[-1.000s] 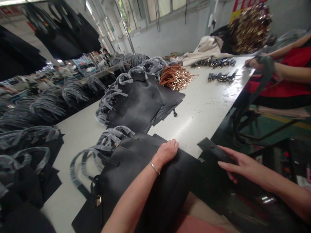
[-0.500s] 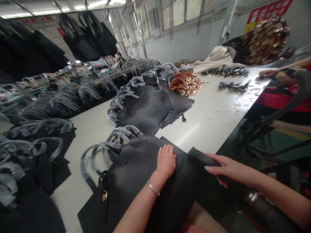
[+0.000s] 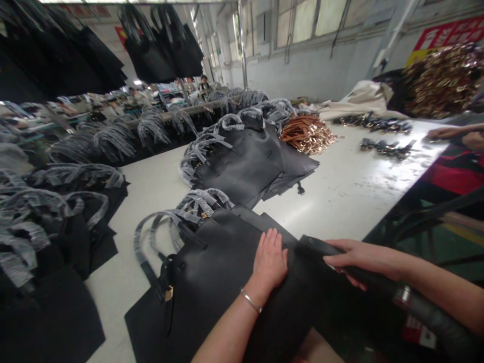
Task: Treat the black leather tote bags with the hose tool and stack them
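Note:
A large black handbag (image 3: 223, 257) lies flat on top of others at the table's near edge, its looped handles (image 3: 145, 242) wrapped in clear film and a strap with a gold buckle hanging down. My left hand (image 3: 270, 257) rests on its right part, fingers stretched out and holding nothing. Beside the bag's right edge, my right hand (image 3: 363, 259) is closed around what looks like a black hose nozzle (image 3: 315, 245) with a wide flat end. Behind the hand, a metal ring joins it to a thick black hose (image 3: 438, 322). The nozzle's underside is hidden.
More black bags (image 3: 245, 156) lie piled farther back on the white table (image 3: 328, 201), beside brown straps (image 3: 304, 133) with gold clasps. Black straps (image 3: 387, 147) lie at the right, near another person's hand (image 3: 440, 133). Wrapped-handle bags (image 3: 68, 237) stand at the left.
The whole view has shifted, so the scene sits farther right in the picture. My left hand stays flat on the bag, and my right hand keeps its hold on the nozzle beside the bag's edge.

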Demonstrator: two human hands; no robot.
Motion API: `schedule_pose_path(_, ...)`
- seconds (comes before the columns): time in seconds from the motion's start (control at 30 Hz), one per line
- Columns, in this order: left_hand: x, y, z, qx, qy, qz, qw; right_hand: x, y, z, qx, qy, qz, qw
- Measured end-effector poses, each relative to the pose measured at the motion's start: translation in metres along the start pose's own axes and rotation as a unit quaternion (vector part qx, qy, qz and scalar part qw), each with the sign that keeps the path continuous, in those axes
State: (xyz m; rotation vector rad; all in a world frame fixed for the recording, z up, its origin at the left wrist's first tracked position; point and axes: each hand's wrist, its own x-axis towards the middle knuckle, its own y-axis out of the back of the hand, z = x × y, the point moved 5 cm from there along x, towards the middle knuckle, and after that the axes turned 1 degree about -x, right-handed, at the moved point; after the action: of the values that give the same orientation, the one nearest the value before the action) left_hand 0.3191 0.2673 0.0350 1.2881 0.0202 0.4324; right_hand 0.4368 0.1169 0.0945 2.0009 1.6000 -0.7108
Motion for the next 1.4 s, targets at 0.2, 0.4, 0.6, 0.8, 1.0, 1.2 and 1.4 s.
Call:
schedule_pose_path(0.2,0.0,0.001,0.0,-0.007,0.006,0.002,1.0,0.024,0.001,-0.017,-0.012,0.041,0.076,0.996)
schedule_pose_path(0.4,-0.001,0.002,-0.001,-0.007,0.004,0.006,1.0,0.003,0.015,-0.025,-0.015,0.079,0.126,0.989)
schedule_pose_path(0.6,0.0,0.0,0.0,-0.005,0.001,0.005,1.0,0.003,-0.003,-0.005,-0.018,0.048,0.07,0.996)
schedule_pose_path(0.8,0.005,0.014,0.003,-0.012,-0.019,0.0,1.0,-0.008,0.012,-0.007,-0.022,0.101,0.21,0.972)
schedule_pose_path(1.0,-0.064,0.02,0.033,-0.04,-0.029,-0.055,0.997,-0.069,0.002,0.053,-0.05,0.059,0.182,0.98)
schedule_pose_path(1.2,-0.108,0.014,0.043,-0.017,-0.037,-0.07,0.997,-0.078,-0.046,0.078,-0.017,0.017,0.084,0.996)
schedule_pose_path(1.4,-0.104,0.013,0.04,-0.023,-0.022,-0.042,0.999,-0.057,-0.067,0.049,-0.052,0.004,0.024,0.998)
